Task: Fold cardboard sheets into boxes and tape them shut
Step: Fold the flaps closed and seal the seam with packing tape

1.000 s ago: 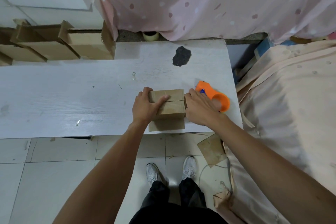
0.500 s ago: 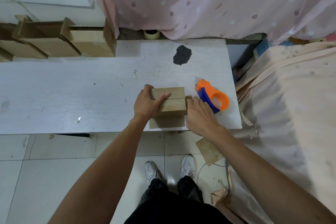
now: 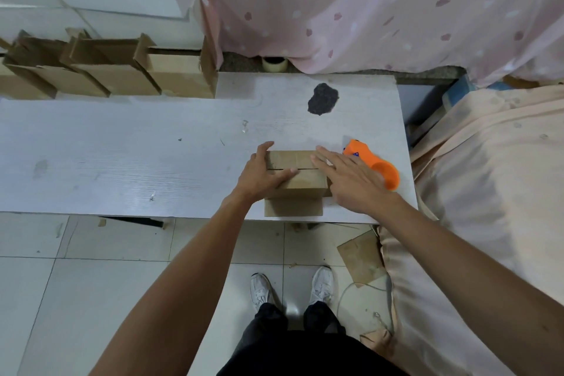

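Our box [image 3: 297,183] sits at the table's [image 3: 122,156] near edge, flap seam running 9 to 3. Our left hand [image 3: 261,175] grips its 9 o'clock end. Our right hand [image 3: 351,180] lies flat at 3, fingers straight (holding nothing), so it's nearest the orange tape dispenser [image 3: 370,162] just beside it.

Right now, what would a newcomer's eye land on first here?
The small cardboard box at the near edge of the white table, the left hand gripping its left side and the right hand flat with straight fingers over its right end. Just right of it lies a bright orange tape dispenser; a pink spotted curtain hangs behind.
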